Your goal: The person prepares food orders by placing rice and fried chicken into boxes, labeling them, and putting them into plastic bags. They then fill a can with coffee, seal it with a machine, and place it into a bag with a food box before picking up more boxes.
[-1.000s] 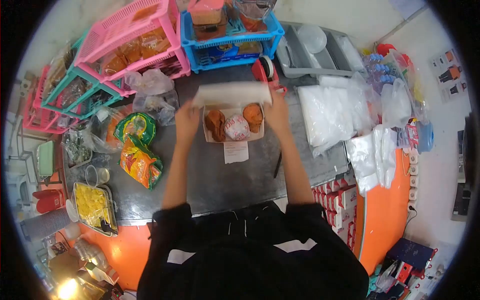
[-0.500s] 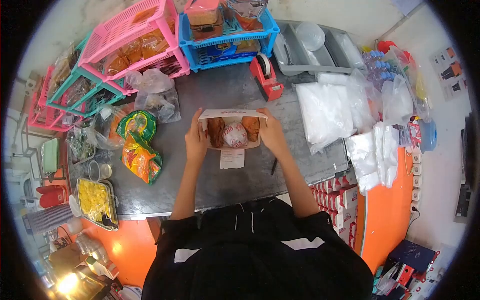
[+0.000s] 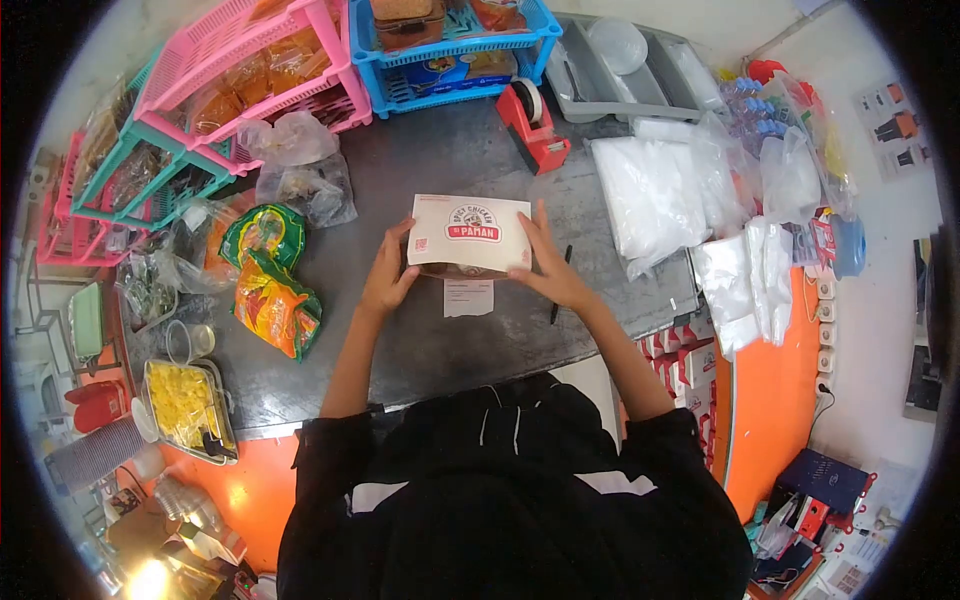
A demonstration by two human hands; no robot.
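A white cardboard food box [image 3: 472, 230] with a red and black chicken logo lies in front of me, its lid folded down over the top. A dark gap shows along its near edge, and the contents are nearly hidden. My left hand [image 3: 388, 272] grips the box's left side, thumb at the near corner. On the right side my right hand [image 3: 548, 268] holds it too, thumb at the near right corner and fingers along the edge. Just below the box a printed paper receipt [image 3: 468, 298] lies on the dark table. A black pen [image 3: 561, 285] rests beside my right hand.
A red tape dispenser [image 3: 532, 128] stands behind the box. Blue [image 3: 455, 85] and pink baskets [image 3: 255, 85] line the back. Clear plastic bags [image 3: 650, 205] lie to the right. On the left are a green-orange packet [image 3: 270, 285] and a tray of yellow food [image 3: 187, 408].
The lid has come down over the fried chicken pieces and the wrapped ball-shaped item, turning its printed face up. Both hands have moved to the box's near corners.
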